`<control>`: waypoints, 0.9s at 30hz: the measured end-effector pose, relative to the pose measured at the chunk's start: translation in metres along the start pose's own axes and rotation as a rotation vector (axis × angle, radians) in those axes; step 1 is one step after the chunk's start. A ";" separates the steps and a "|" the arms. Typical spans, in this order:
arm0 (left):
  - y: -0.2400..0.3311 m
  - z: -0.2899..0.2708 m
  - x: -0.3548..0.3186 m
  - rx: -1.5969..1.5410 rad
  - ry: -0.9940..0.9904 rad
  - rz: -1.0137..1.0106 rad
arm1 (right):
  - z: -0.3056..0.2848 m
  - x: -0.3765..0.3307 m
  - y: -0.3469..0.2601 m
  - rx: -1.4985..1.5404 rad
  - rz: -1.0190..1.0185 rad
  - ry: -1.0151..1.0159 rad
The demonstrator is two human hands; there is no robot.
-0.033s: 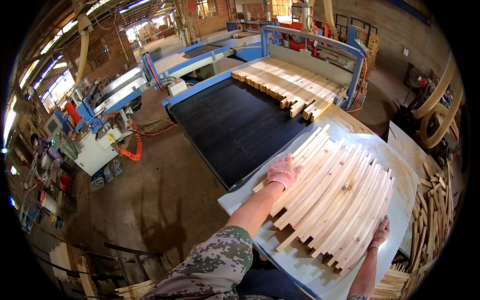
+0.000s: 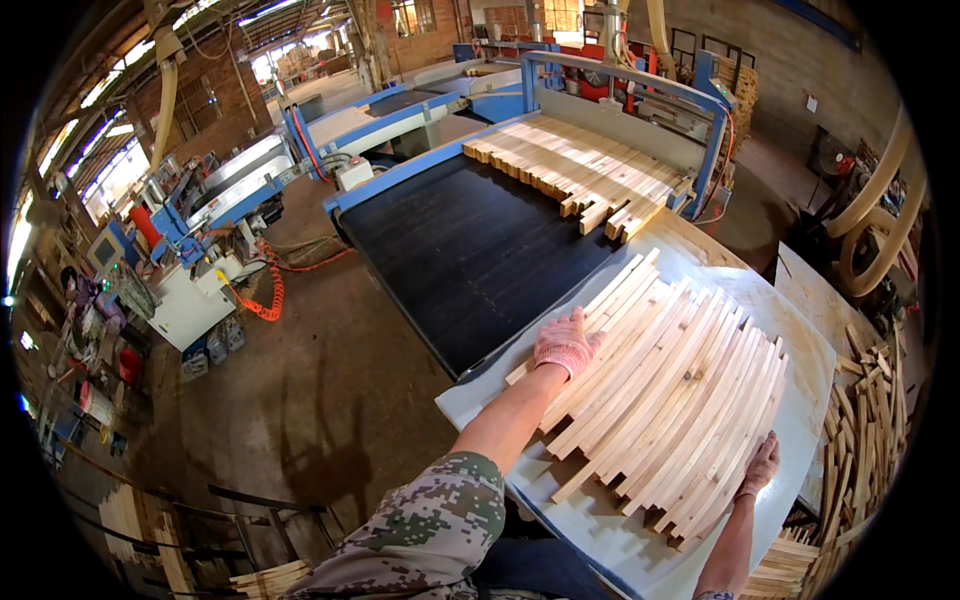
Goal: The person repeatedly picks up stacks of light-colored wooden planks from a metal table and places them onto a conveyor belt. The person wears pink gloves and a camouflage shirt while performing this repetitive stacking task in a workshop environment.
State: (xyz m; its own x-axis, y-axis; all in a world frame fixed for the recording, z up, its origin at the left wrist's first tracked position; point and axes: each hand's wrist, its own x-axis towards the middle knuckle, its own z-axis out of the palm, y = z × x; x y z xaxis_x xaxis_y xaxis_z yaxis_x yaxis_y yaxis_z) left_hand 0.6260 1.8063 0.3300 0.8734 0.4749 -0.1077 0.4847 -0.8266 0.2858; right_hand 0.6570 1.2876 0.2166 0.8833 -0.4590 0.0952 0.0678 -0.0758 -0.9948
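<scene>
A wide row of pale wooden strips (image 2: 670, 385) lies side by side on a smooth grey-white tabletop (image 2: 470, 400), their ends uneven. My left hand (image 2: 567, 345), in a pinkish knit glove, is against the row's left side, its fingers curled over the outer strips. On the opposite side my right hand (image 2: 761, 465), also gloved, holds the outermost strip's edge, with its fingers bent and partly hidden. The row sits between both hands. Farther off, a second row of wooden strips (image 2: 585, 165) rests on the black conveyor belt (image 2: 470, 250), a few ends sticking out toward me.
A blue machine frame (image 2: 625, 68) spans the belt's far end. The tabletop adjoins the belt's right side. Loose wooden sticks (image 2: 865, 430) are heaped at the right. Another blue-and-white machine (image 2: 230, 195) stands at the left, with a coiled orange hose (image 2: 268, 290).
</scene>
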 end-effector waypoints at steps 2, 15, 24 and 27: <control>-0.001 0.000 -0.001 -0.001 0.000 0.003 | 0.003 -0.003 -0.002 -0.031 -0.040 0.008; 0.000 0.003 0.003 -0.014 -0.009 -0.007 | -0.010 0.015 0.026 -0.104 -0.080 0.032; 0.001 -0.003 0.000 -0.007 -0.040 -0.013 | -0.007 0.008 0.010 -0.096 -0.030 -0.023; 0.003 -0.004 -0.001 -0.004 -0.049 -0.013 | -0.011 0.010 0.014 -0.110 -0.034 -0.029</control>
State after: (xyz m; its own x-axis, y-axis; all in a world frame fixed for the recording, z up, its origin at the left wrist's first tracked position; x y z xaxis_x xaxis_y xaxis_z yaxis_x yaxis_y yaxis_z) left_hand 0.6264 1.8050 0.3351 0.8681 0.4706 -0.1579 0.4964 -0.8189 0.2882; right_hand 0.6621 1.2721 0.2042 0.8943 -0.4292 0.1267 0.0485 -0.1885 -0.9809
